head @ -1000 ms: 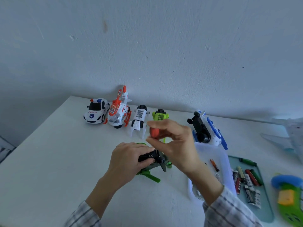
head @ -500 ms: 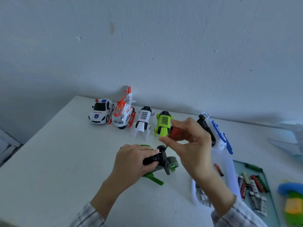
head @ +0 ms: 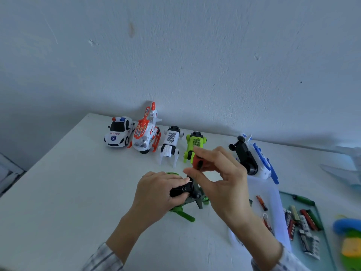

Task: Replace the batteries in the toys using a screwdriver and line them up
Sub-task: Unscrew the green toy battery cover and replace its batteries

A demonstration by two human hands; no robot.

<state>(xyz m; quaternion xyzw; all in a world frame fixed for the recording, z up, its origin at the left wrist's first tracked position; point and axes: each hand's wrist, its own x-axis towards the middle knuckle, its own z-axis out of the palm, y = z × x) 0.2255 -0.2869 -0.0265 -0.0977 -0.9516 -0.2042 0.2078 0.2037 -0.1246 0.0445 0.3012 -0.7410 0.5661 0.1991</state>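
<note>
Since a moment ago the view has swung left, while the right hand (head: 218,178) has barely shifted over the green toy (head: 187,198). Against the wall, the police car (head: 118,132), helicopter (head: 146,133), white vehicle (head: 170,143) and lime vehicle (head: 193,145) stand side by side, seemingly lined up as finished. The blue-and-white plane (head: 254,157) lies tipped nearby. The left hand (head: 158,192) grips the green toy on the table (head: 58,192), belly up, likely steadying its battery hatch. Right fingers pinch the screwdriver (head: 198,163) by its red handle, tip pointing down toward the toy. Batteries (head: 304,225) wait on a tray (head: 326,249) to the right.
</note>
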